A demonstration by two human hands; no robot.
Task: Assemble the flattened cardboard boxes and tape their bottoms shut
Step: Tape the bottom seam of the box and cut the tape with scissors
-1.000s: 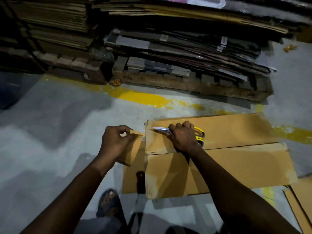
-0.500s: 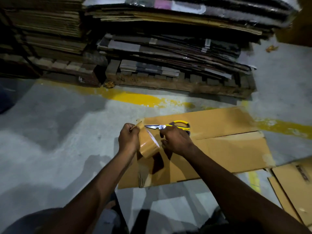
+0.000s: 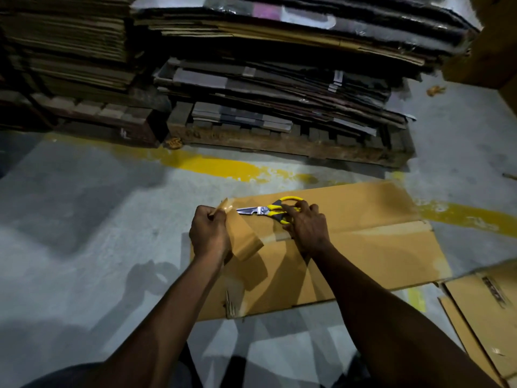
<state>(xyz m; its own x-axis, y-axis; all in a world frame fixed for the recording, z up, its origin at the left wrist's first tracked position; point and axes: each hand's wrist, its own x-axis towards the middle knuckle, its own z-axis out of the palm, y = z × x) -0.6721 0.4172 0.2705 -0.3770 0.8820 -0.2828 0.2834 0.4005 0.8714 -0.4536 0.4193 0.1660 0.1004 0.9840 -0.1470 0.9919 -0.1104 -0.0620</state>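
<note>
A flattened brown cardboard box point(image 3: 363, 253) lies on the grey floor in front of me. My left hand point(image 3: 208, 235) grips a roll of brown tape point(image 3: 243, 236) at the box's left end, with a loose tape end sticking up past my knuckles. My right hand point(image 3: 306, 226) holds yellow-handled scissors point(image 3: 268, 210), whose blades point left toward the tape, and rests on the box over its middle seam. A strip of tape lies along the seam beside that hand.
Wooden pallets point(image 3: 293, 147) stacked with flattened cartons stand just beyond the box. A worn yellow line point(image 3: 221, 166) crosses the floor. More flat cardboard point(image 3: 481, 312) lies at the right. A tall brown box point(image 3: 495, 46) stands at the upper right.
My left hand has drawn the tape roll in closer to the box's left end. My right hand with the scissors has stayed on the seam, its grip now further back on the handles.
</note>
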